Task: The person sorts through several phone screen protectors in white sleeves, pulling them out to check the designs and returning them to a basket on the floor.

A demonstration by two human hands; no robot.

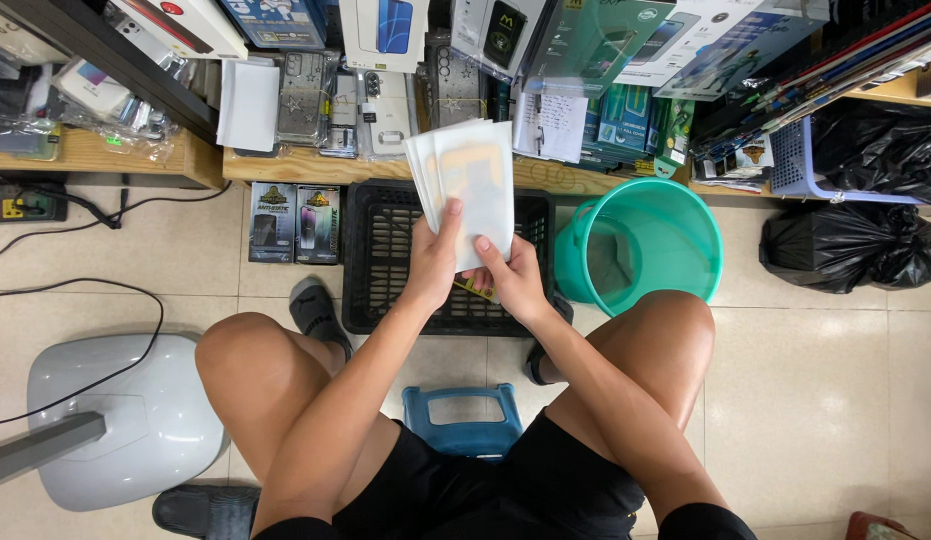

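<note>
Both my hands hold a fanned stack of flat white packets (466, 175) upright in front of me. My left hand (433, 258) grips the stack's lower left with the thumb across the front. My right hand (511, 277) pinches the lower right corner of the front packet. Under the hands lies a black plastic crate (381, 250) on the floor. I sit on a low blue stool (462, 418) with my knees spread.
A teal bucket (654, 245) stands right of the crate. Black rubbish bags (856, 245) lie at the far right. A wooden shelf (316, 165) crowded with phone-case packages runs along the back. A grey fan base (136, 415) and cables sit at the left.
</note>
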